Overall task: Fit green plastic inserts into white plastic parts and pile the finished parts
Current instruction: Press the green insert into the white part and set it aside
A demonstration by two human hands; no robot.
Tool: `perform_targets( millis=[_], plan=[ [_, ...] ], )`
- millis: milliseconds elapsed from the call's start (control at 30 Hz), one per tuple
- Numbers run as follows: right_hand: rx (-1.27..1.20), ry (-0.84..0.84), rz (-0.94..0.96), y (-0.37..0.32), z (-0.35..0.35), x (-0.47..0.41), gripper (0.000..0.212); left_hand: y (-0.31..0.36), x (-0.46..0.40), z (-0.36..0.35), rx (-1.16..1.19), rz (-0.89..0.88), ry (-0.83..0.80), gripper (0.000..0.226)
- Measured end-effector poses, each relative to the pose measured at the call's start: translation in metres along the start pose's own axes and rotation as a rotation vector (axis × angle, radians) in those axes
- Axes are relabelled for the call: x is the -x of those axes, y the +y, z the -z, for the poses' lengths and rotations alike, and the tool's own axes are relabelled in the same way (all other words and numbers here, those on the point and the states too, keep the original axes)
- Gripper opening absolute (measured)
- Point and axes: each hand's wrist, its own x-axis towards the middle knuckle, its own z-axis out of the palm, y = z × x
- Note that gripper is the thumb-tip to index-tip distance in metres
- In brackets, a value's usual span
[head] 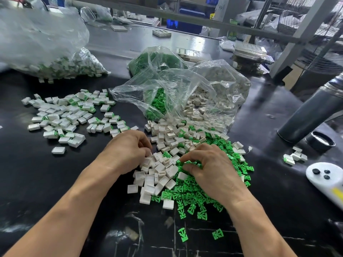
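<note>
A heap of empty white plastic parts (159,169) lies in the middle of the black table, with loose green inserts (193,193) spread to its right and front. My left hand (128,151) rests on the left edge of the white heap, fingers curled down among the parts; what they hold is hidden. My right hand (209,167) lies over the green inserts, its fingertips pinching at a green insert (187,162). Finished white parts with green edges (68,115) are scattered in a loose pile at the left.
An open clear bag (185,93) behind the heaps spills green and white pieces. A larger bag of finished parts (46,49) sits at the far left. A dark flask (311,112), its cap (321,140) and a white controller (326,179) lie to the right.
</note>
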Motion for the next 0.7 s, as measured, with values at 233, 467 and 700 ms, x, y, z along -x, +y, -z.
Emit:
perform_targets(
  millis=[233,467,700],
  plan=[
    [-0.004,-0.025,0.099,0.0,0.0,0.0,0.019,0.007,0.006,0.002,0.176,-0.046,0.101,0.009],
    [-0.243,0.06,0.076,0.001,-0.003,0.001,0.005,0.016,0.013,0.0,0.547,-0.107,0.091,0.013],
    [-0.762,0.372,-0.062,-0.008,-0.007,0.0,0.008,0.03,0.02,-0.01,1.137,-0.092,-0.195,0.029]
  ],
)
